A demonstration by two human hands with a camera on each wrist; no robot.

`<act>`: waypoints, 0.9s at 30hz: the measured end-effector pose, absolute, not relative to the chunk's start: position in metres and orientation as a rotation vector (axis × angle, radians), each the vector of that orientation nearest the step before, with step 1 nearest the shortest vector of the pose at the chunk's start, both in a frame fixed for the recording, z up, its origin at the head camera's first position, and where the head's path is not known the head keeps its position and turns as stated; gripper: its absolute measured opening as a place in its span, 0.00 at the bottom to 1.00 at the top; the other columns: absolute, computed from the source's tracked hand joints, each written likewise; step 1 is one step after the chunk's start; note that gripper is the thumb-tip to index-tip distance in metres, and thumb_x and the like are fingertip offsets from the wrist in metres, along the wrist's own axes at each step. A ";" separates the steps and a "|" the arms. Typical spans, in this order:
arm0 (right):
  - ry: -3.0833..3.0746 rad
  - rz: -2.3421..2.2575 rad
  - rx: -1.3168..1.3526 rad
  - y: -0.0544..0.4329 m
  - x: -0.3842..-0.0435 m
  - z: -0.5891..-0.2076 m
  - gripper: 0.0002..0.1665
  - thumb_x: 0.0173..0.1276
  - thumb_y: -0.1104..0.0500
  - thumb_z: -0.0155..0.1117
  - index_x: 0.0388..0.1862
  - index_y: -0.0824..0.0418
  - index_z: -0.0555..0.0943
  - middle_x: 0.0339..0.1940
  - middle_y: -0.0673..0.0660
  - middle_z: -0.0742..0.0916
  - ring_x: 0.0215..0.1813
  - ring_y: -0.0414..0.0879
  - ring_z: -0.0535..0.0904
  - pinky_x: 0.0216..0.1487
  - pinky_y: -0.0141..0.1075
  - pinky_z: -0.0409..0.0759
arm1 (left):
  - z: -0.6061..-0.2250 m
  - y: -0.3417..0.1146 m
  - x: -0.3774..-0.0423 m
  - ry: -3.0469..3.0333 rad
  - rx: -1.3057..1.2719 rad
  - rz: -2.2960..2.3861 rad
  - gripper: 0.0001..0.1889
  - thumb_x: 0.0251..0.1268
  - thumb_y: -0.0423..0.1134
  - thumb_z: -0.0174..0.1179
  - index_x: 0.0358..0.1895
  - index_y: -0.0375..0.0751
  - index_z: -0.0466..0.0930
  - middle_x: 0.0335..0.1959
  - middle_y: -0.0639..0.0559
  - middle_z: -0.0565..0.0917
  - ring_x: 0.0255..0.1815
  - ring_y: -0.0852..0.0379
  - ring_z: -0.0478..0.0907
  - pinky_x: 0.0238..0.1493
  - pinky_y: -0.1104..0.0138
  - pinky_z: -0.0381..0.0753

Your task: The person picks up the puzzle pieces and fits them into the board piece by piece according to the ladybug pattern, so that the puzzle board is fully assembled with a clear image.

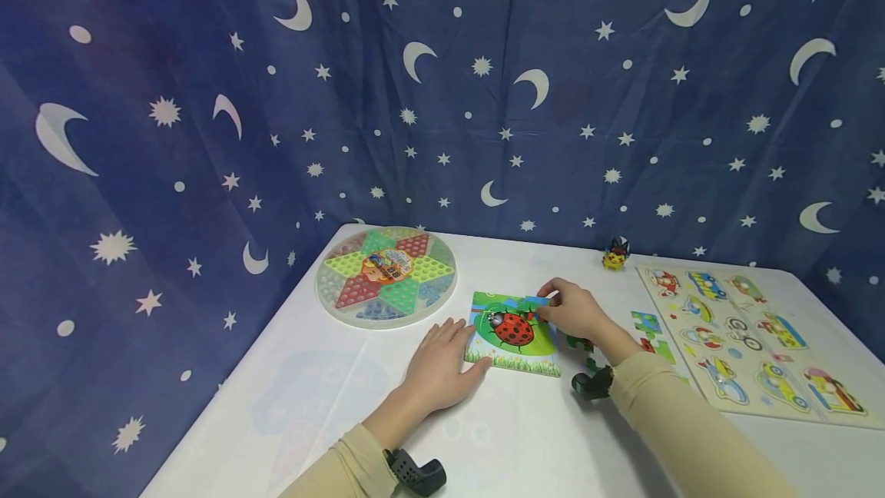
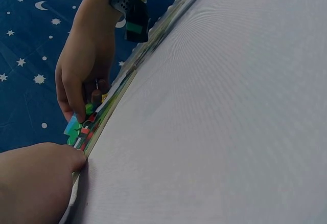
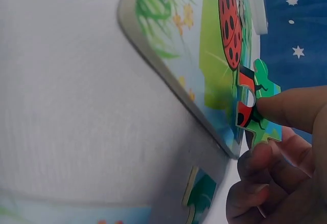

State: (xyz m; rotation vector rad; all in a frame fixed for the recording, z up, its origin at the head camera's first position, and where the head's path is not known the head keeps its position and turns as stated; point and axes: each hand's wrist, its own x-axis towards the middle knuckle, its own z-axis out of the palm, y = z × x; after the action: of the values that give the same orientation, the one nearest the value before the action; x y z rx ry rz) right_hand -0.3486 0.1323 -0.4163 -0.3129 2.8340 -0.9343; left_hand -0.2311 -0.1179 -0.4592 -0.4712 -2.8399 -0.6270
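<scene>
A ladybug puzzle board lies flat on the white table, its printed picture showing a red, black-spotted ladybug on green. My right hand pinches a jigsaw piece between thumb and fingers, over the board's far right part. Green, red and black show on that piece, and it stands tilted above the board in the right wrist view. My left hand rests on the table at the board's left side, fingers relaxed, thumb at its near left edge. Partly hidden below my right wrist is a loose jigsaw piece.
More jigsaw pieces lie right of my right wrist. Farther right is a wooden vehicle puzzle board. A round Chinese checkers board sits at the back left. A small yellow-and-black figurine stands near the starry curtain.
</scene>
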 end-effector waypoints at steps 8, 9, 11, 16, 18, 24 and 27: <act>2.849 -0.933 -0.338 0.128 -0.349 -0.420 0.19 0.70 0.57 0.67 0.55 0.63 0.77 0.40 0.58 0.84 0.40 0.51 0.78 0.36 0.39 0.78 | -0.459 -0.118 -0.232 -2.844 -0.472 -0.628 0.34 0.75 0.58 0.55 0.72 0.37 0.72 0.73 0.39 0.72 0.77 0.40 0.62 0.79 0.50 0.55; 2.851 -0.930 -0.335 0.128 -0.349 -0.420 0.19 0.70 0.56 0.67 0.54 0.63 0.77 0.40 0.58 0.84 0.40 0.51 0.78 0.36 0.39 0.78 | -0.460 -0.118 -0.232 -2.845 -0.472 -0.626 0.34 0.74 0.58 0.55 0.72 0.37 0.72 0.73 0.39 0.72 0.77 0.40 0.62 0.80 0.50 0.55; 2.856 -0.921 -0.342 0.127 -0.349 -0.421 0.18 0.70 0.56 0.67 0.54 0.63 0.77 0.40 0.58 0.84 0.40 0.52 0.78 0.37 0.39 0.79 | -0.460 -0.117 -0.232 -2.841 -0.475 -0.624 0.34 0.74 0.58 0.56 0.72 0.36 0.72 0.72 0.38 0.72 0.77 0.40 0.63 0.79 0.50 0.55; 2.867 -0.922 -0.373 0.123 -0.348 -0.421 0.17 0.69 0.56 0.68 0.52 0.63 0.78 0.44 0.60 0.85 0.44 0.54 0.80 0.43 0.45 0.81 | -0.462 -0.117 -0.232 -2.836 -0.474 -0.616 0.34 0.74 0.58 0.56 0.72 0.36 0.72 0.72 0.38 0.73 0.77 0.40 0.63 0.79 0.50 0.56; 2.872 -0.924 -0.391 0.121 -0.348 -0.421 0.17 0.69 0.56 0.68 0.52 0.63 0.78 0.45 0.60 0.85 0.46 0.54 0.80 0.47 0.48 0.82 | -0.462 -0.117 -0.233 -2.842 -0.471 -0.608 0.34 0.74 0.58 0.56 0.72 0.37 0.72 0.72 0.39 0.73 0.77 0.40 0.63 0.80 0.50 0.55; 2.891 -0.921 -0.456 0.118 -0.348 -0.422 0.16 0.69 0.56 0.68 0.51 0.63 0.80 0.46 0.61 0.85 0.49 0.56 0.80 0.52 0.52 0.81 | -0.461 -0.117 -0.233 -2.852 -0.466 -0.609 0.35 0.74 0.59 0.54 0.73 0.37 0.72 0.73 0.40 0.72 0.77 0.41 0.62 0.80 0.51 0.54; 2.890 -0.936 -0.457 0.116 -0.348 -0.423 0.15 0.69 0.56 0.68 0.50 0.63 0.80 0.48 0.62 0.85 0.51 0.57 0.80 0.54 0.53 0.80 | -0.461 -0.118 -0.233 -2.857 -0.459 -0.611 0.35 0.74 0.60 0.54 0.73 0.38 0.71 0.73 0.40 0.72 0.78 0.42 0.62 0.80 0.51 0.54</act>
State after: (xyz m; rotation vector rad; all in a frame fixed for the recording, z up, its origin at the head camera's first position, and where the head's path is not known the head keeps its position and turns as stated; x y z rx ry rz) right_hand -0.3475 0.1156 -0.4226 -0.4570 2.8897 -0.9360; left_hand -0.2327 -0.1176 -0.4608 -0.4591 -2.8568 -0.6110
